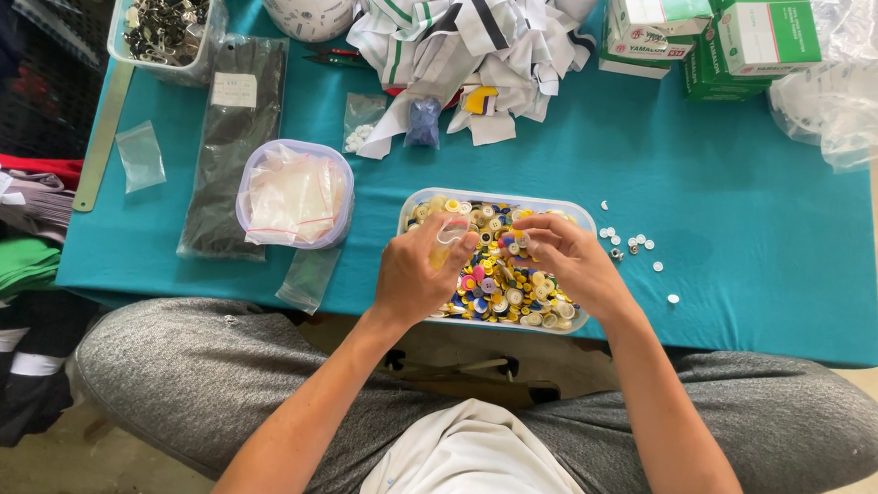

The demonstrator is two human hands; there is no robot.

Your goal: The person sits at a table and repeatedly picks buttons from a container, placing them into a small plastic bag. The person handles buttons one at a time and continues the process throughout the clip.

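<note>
While both hands hover over the clear rectangular tub (586, 217) at the near edge of the teal table (760, 244), the left hand (420, 271) pinches a small clear plastic bag (449, 240) between thumb and fingers, and the right hand (569, 256) curls its fingertips together just beside it, seemingly on one button, though that is too small to make out. Filling the tub is a heap of mixed buttons (502, 285) in yellow, blue, pink and white, too many to count; its long axis runs left to right along the table edge. Held roughly upright above the tub's left half, the bag has its mouth turned toward the right hand. One round lidless tub (247, 182) to the left holds more small clear bags. One square clear box (120, 35) at the far left corner is full of dark metal pieces. About ten loose white buttons (631, 242) lie scattered on the cloth right of the tub. Four green and white cartons (715, 36) are stacked at the far edge, next to a pile of striped fabric scraps (470, 38).
</note>
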